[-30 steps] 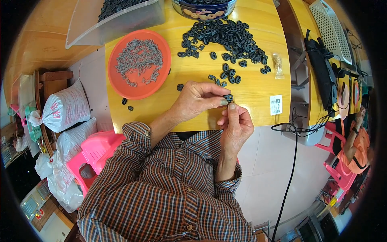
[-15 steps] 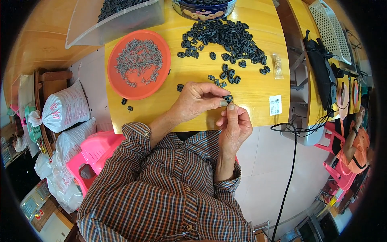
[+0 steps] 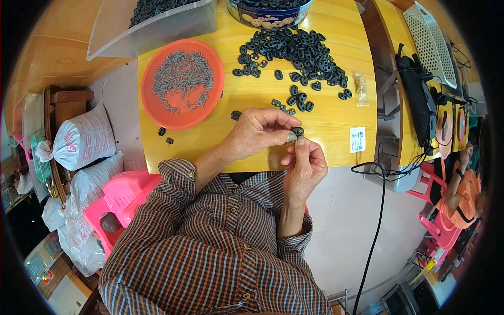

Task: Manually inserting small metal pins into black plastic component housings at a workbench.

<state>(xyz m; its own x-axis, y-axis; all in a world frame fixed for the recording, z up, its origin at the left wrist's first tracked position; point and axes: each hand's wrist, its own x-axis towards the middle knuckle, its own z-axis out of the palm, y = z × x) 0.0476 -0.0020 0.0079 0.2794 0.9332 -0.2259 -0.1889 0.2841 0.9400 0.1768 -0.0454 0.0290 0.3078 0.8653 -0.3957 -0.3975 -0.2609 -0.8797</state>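
Above the table's near edge, my left hand [image 3: 255,135] pinches a small black two-hole cord lock [image 3: 298,131] between thumb and fingers. My right hand [image 3: 305,161] meets it from below, its thumb and fingertips pressed against the same piece. Whether a smaller part sits between the fingertips is hidden. Beyond my hands lie a few loose cord locks [image 3: 301,98] and a large heap of them [image 3: 299,52]. To the left, an orange-red plate [image 3: 148,100] holds many small grey springs [image 3: 181,79].
A clear plastic bin [image 3: 184,31] of black parts and a dark blue round tin [image 3: 270,21] stand at the back of the yellow table [image 3: 346,115]. On the right lie a small clear packet [image 3: 361,90] and a white label [image 3: 358,139]. A pink chair [image 3: 121,199] is at left.
Both hands keep nearly the same pose on the cord lock, which looks turned slightly. The whole view has shifted a little.
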